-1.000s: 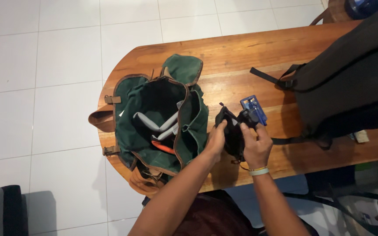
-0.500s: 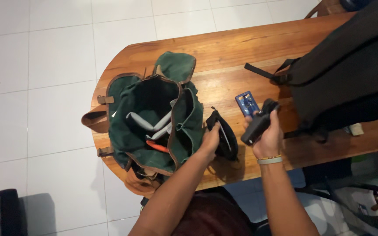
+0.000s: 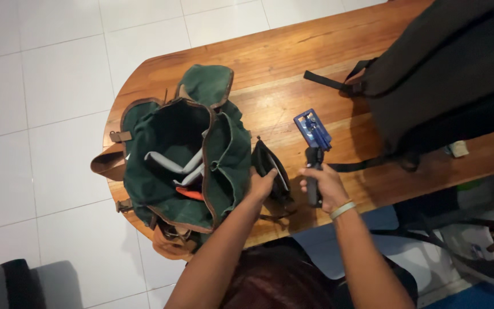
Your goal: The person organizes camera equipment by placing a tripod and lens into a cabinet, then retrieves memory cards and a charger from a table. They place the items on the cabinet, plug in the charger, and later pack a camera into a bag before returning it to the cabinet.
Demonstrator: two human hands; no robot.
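Our right hand (image 3: pixel 322 184) wraps its fingers around a small black camera (image 3: pixel 313 178); it looks hard and light. Our left hand (image 3: pixel 260 184) pinches the soft black pouch (image 3: pixel 270 169) beside it on the bench (image 3: pixel 293 63).

black pouch (image 3: pixel 270 171) open; black device (image 3: pixel 314 177) upright

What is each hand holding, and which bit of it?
The right hand grips a black device around its middle. The left hand holds the small black pouch by its near edge, next to the green bag.
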